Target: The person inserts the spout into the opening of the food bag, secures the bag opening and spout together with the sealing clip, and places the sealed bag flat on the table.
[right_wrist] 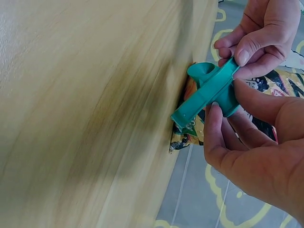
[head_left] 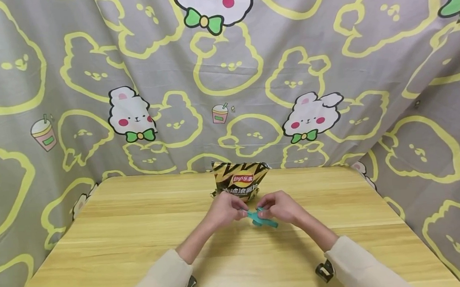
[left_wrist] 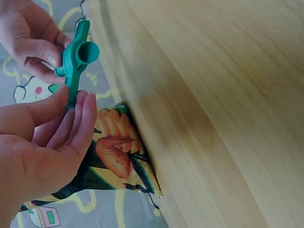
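A teal plastic bag clip with a round spout [head_left: 258, 219] is held between both hands, a little above the wooden table. My left hand [head_left: 227, 208] pinches one end of its long bar between thumb and fingers. With thumb and fingertips, my right hand [head_left: 283, 208] grips the clip by its rounded middle part. In the left wrist view the open mouth of the spout [left_wrist: 88, 52] faces the camera. The bar [right_wrist: 197, 104] runs out past the right fingers in the right wrist view. Just behind the hands is a black and yellow Lay's chip bag [head_left: 240, 178], its lower front partly covered by them.
The wood-grain table [head_left: 148, 238] reaches back to a grey curtain [head_left: 168, 67] with cartoon prints, which also hangs along both sides. Black wrist-worn devices show under the sleeves, one at the left [head_left: 190, 284] and one at the right [head_left: 325, 271].
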